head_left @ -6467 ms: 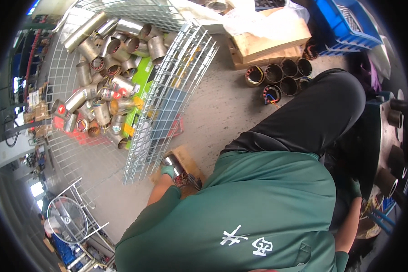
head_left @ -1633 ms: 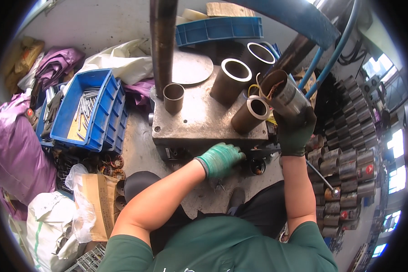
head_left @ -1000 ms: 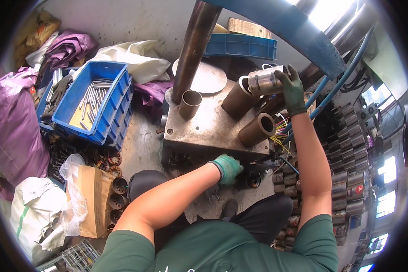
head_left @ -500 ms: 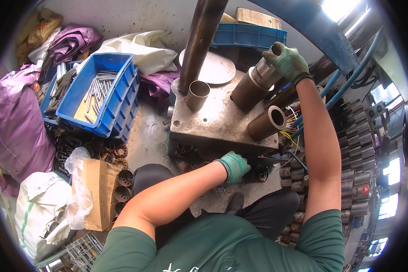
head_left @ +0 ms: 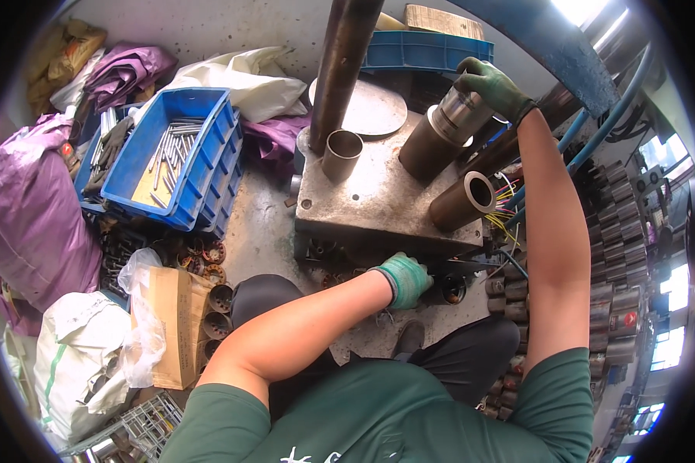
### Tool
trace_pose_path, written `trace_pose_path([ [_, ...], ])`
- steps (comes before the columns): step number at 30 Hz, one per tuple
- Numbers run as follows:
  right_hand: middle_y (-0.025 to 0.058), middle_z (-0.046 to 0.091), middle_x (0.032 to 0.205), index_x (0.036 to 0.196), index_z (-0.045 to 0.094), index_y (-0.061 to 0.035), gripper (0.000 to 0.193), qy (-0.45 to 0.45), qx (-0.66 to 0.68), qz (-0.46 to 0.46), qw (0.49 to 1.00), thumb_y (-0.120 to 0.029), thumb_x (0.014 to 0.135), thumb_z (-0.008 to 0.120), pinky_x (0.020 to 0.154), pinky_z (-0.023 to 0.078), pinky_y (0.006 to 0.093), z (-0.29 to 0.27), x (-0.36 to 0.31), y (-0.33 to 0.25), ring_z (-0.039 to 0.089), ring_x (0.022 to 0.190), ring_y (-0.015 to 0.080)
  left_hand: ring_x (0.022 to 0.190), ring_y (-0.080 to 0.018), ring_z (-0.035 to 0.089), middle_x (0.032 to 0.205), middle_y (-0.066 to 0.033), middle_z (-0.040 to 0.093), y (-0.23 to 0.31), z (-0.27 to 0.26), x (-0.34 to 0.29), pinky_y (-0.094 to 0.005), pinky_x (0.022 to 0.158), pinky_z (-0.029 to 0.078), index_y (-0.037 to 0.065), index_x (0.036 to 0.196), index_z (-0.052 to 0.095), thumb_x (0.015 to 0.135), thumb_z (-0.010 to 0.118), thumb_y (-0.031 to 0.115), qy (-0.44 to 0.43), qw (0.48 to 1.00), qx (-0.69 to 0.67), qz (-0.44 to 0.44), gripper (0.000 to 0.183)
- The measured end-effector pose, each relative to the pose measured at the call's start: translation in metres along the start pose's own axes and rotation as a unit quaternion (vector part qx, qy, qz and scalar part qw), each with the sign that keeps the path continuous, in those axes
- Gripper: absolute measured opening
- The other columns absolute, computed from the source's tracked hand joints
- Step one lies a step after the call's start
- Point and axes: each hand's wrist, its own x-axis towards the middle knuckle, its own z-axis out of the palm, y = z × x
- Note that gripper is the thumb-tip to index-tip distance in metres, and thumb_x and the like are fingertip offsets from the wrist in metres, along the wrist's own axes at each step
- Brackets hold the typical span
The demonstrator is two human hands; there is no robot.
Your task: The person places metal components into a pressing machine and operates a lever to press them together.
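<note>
My right hand [head_left: 496, 89], in a green glove, has its fingers curled over the upper end of a shiny metal cylinder [head_left: 460, 116]. That cylinder stands, slightly tilted in view, on a thick dark steel post [head_left: 428, 150]. The post rises from a heavy metal block [head_left: 363, 202]. A short open tube [head_left: 341, 154] and a hollow dark sleeve [head_left: 463, 202] also stand on the block. Below the block's front edge, my left hand [head_left: 406, 280], gloved too, is closed in a fist beside a dark lever-like bar [head_left: 459, 267]. What its fingers hold is hidden.
A tall steel column [head_left: 343, 69] rises at the block's far left. Stacked blue crates [head_left: 201, 166] with metal rods stand to the left, near a cardboard box [head_left: 170, 328] and a white sack [head_left: 77, 351]. Rows of metal cylinders [head_left: 614, 297] and coloured wires [head_left: 505, 204] lie right.
My right hand has risen slightly at the top of the shiny cylinder, showing more of its side. The left fist stays below the block's front edge. The whole view has shifted a little.
</note>
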Motion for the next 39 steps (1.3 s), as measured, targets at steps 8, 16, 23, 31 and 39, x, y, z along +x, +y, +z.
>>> trace_pose_path([
  [8,0.0113,0.065,0.104,0.101,0.068,-0.0019,0.026,-0.060,0.063,-0.109,0.990,-0.024,0.087,0.068,0.094,0.052,0.0371,0.007,-0.006,-0.038,0.064,0.100,0.0267,0.118,-0.0336,0.068,0.124,-0.0158,0.071,-0.001,0.006,-0.006,-0.0473,0.100,0.052,0.008,0.128,0.071,0.090,0.074,0.036,0.009,1.000,0.004,-0.004,0.047],
  [16,0.0066,0.074,0.100,0.107,0.075,-0.0026,0.039,0.051,0.043,0.023,0.997,-0.038,0.097,0.063,0.095,0.052,0.0329,0.029,0.008,-0.030,0.068,0.097,0.0190,0.118,-0.0337,0.068,0.124,-0.0164,0.071,-0.006,0.020,0.003,-0.0477,0.100,0.052,0.008,0.127,0.072,0.089,0.075,0.036,0.008,1.000,0.003,0.002,0.047],
  [23,0.0237,0.075,0.119,0.121,0.073,-0.0004,0.056,0.302,0.040,-0.014,0.952,-0.050,0.094,0.071,0.102,0.053,0.0417,0.028,-0.026,-0.029,0.071,0.114,0.0383,0.122,-0.0352,0.066,0.129,-0.0176,0.069,-0.010,0.012,0.017,-0.0486,0.103,0.052,0.008,0.130,0.070,0.088,0.075,0.033,-0.018,1.000,0.022,-0.012,0.049],
  [31,0.0148,0.065,0.098,0.109,0.071,-0.0064,0.030,0.189,-0.295,-0.280,0.894,-0.018,0.083,0.080,0.090,0.052,0.0489,0.007,-0.250,-0.073,0.063,0.096,0.0375,0.118,-0.0361,0.068,0.124,-0.0181,0.070,-0.005,0.009,-0.005,-0.0484,0.101,0.053,0.009,0.128,0.070,0.091,0.073,0.035,0.053,0.998,0.036,-0.004,0.045],
  [39,0.0175,0.067,0.108,0.112,0.068,-0.0016,0.024,0.190,-0.243,0.094,0.947,-0.008,0.090,0.073,0.099,0.050,0.0447,0.008,-0.486,-0.034,0.064,0.106,0.0395,0.116,-0.0378,0.066,0.120,-0.0185,0.069,0.000,-0.016,-0.040,-0.0484,0.103,0.051,0.010,0.134,0.067,0.096,0.068,0.039,0.110,0.994,-0.013,0.015,0.048],
])
